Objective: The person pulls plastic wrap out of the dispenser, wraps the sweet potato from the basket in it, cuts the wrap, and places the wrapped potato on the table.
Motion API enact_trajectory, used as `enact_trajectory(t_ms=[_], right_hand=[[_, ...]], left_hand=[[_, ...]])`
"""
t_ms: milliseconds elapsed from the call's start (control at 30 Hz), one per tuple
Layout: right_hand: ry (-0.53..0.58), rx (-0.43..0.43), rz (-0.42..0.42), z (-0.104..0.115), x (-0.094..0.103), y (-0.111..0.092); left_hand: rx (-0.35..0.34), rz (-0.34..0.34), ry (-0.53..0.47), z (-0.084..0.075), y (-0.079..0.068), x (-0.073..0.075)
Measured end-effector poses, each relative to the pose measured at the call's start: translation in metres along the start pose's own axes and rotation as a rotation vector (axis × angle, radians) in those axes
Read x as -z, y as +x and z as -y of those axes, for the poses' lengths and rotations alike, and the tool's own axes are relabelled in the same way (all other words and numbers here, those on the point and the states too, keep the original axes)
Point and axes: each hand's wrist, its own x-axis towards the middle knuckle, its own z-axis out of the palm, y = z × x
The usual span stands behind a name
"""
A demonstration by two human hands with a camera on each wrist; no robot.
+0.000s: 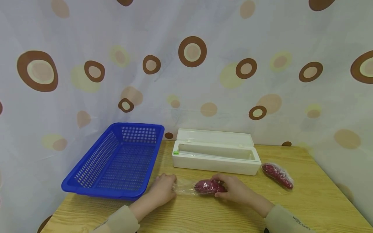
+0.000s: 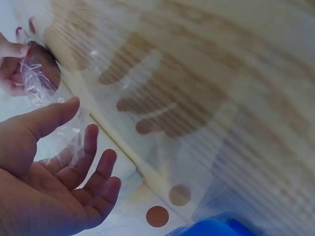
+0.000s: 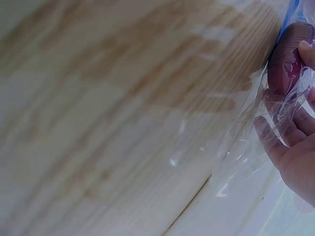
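A purple-red sweet potato (image 1: pixel 206 186) lies on the wooden table, partly covered by clear plastic wrap (image 1: pixel 184 187) that stretches out to its left. My right hand (image 1: pixel 231 190) grips the sweet potato's right end, thumb on the near side. In the right wrist view, crinkled film bunches around the sweet potato (image 3: pixel 285 59) and over the fingers. By the film's left end is my left hand (image 1: pixel 163 187); the left wrist view has its thumb and fingers apart and loosely bent, with film (image 2: pixel 74 137) hanging loosely at them.
Behind the hands stands a long white box (image 1: pixel 215 163), lid up, with a green slider (image 1: pixel 176 152) at its left end. A second wrapped sweet potato (image 1: pixel 277 175) lies to the right. On the left sits a blue perforated basket (image 1: pixel 102 191). A dotted curtain (image 1: pixel 186 90) hangs behind.
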Motion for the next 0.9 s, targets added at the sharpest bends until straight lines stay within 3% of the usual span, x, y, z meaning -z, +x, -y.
enact_trajectory(t_ms=[367,667,900], right_hand=[[-0.002,0.018,-0.010,0.000,-0.001,0.000],[-0.003,-0.007,-0.013,0.001,-0.001,0.001],[0.021,0.006,-0.024,0.002,-0.004,0.004]], left_hand=[[-0.063,-0.119,-0.020,-0.006,-0.002,0.012],[-0.119,-0.147,-0.045,-0.026,0.003,0.029],[-0.181,-0.167,-0.081,-0.042,0.012,0.033]])
